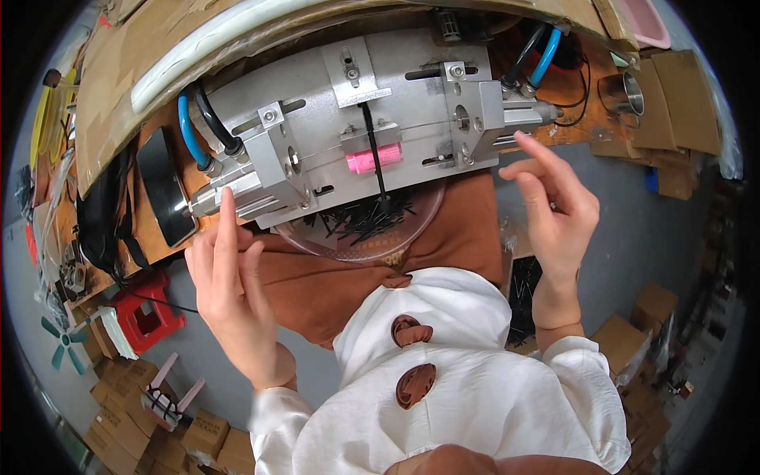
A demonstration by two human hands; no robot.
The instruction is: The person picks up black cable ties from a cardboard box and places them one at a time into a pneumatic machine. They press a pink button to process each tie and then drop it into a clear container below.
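A grey metal fixture [237,119] lies across the bench in front of me. At its middle, a thin black rod [370,138] crosses a pink cylindrical piece [361,162]; its lower end reaches over a bowl. My left hand [226,289] is beside the left air cylinder [252,184], index finger stretched up and the others loosely bent, holding nothing. Off the right end of the fixture, my right hand [558,210] is raised, fingers apart and partly curled, also holding nothing. Its index fingertip is nearest the right air cylinder [518,119].
A clear bowl [317,247] of black rods [368,223] rests on my lap under the fixture. Blue hoses [185,131] and black hoses run to both cylinders. A phone [165,190] lies left, a metal cup [625,93] right. Cartons [119,404] and a red stool [146,313] stand below.
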